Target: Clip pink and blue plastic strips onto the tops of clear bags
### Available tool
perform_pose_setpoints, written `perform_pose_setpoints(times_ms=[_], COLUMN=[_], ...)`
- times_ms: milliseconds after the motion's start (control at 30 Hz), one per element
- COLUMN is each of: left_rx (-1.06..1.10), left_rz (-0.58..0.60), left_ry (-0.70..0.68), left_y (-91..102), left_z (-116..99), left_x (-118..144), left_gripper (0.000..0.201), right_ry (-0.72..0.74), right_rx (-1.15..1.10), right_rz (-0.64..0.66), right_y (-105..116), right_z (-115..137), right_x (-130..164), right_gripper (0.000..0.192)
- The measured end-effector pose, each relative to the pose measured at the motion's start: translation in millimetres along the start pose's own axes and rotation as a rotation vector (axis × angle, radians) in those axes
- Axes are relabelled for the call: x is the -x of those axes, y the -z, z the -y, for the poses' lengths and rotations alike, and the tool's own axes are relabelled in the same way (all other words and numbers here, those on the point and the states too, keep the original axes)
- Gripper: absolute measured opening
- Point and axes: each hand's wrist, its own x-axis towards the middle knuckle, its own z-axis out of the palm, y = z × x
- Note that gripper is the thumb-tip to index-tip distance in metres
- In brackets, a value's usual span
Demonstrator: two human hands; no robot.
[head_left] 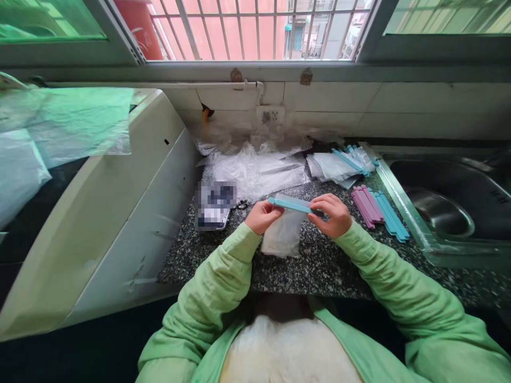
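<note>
Both hands, left [261,215] and right [332,214], are pinching the blue clip [290,205] onto the bag [283,236]; next, likely sliding it closed squarely.

Speckled polished stone countertop [319,266], clear plastic bag [284,234]

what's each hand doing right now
left hand: closed on the blue clip on the bag
right hand: closed on the clip's other end

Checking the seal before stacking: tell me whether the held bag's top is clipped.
Clipped: a blue clip lies along the top of the bag, its ends held by left hand and right hand.
</note>
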Motion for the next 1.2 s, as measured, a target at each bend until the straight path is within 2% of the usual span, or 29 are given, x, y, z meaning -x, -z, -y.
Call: perform_pose_setpoints(times_ms=[200, 500, 733, 1033, 1200], left_rx=[-0.054, -0.111, -0.095, -0.151, -0.163], left_rz=[-0.017, -0.159, -0.178, -0.22, -0.217], left_ry=[-0.035, -0.097, -0.089, -0.055, -0.051], left_y=[2.7, 5.2, 3.4, 1.3, -1.1], left_z=[-2, 6, 5, 13, 10], left_x=[1, -2, -4, -6, -4], left_gripper=[0.047, 0.053, 0.05, 0.05, 0.052], right_ry=[0.003, 0.047, 0.028, 0.1, 0.092], right_rx=[0.079, 0.122, 0.184, 0.28, 0.269], right_rz=[-0.004, 0.023, 0.05, -0.053, -0.008], right_y=[-1, -6, -5, -5, -8], right_z=[-1, 1, 4, 10, 9], right_x=[2, 5, 6, 6, 6], right_gripper=[0.006, 0.008, 0.011, 0.024, 0.017])
